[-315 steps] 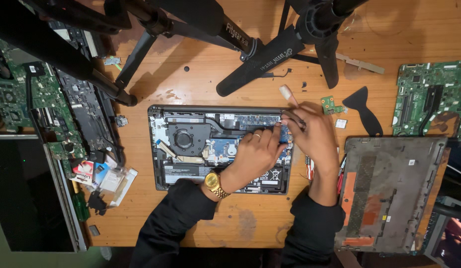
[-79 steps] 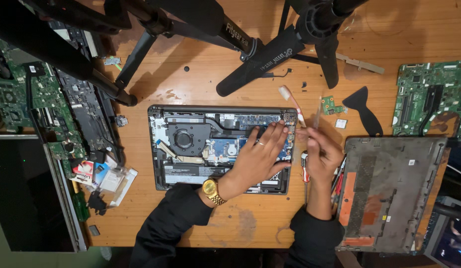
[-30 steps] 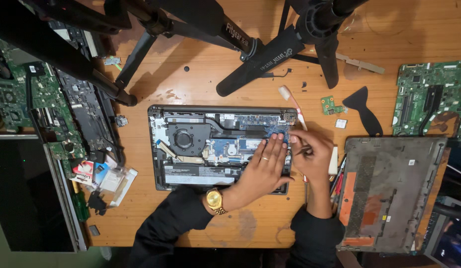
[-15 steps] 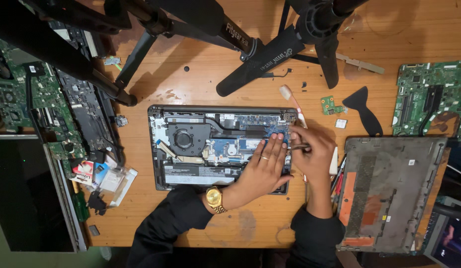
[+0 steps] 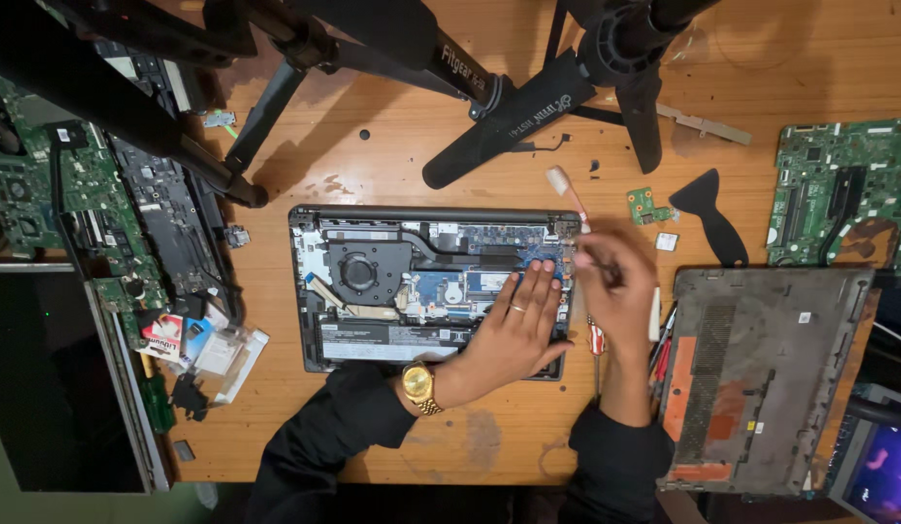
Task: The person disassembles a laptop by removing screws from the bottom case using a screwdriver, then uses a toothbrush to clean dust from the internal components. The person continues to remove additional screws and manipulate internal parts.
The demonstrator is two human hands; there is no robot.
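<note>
Head view: the opened laptop (image 5: 412,291) lies mid-table, and my left hand (image 5: 514,330) now rests flat, fingers spread, over its right end. My right hand (image 5: 615,291), lower than before, pinches a thin tool at the hinge corner; the toothbrush (image 5: 565,189) lies free above.

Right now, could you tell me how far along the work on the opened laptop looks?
Done: the bottom cover is off and lies to the right, so the fan and board are exposed. In hand: the left hand rests flat on the laptop while the right hand works a thin tool at its upper right corner. Left: fan, board and battery are all in place.
</note>
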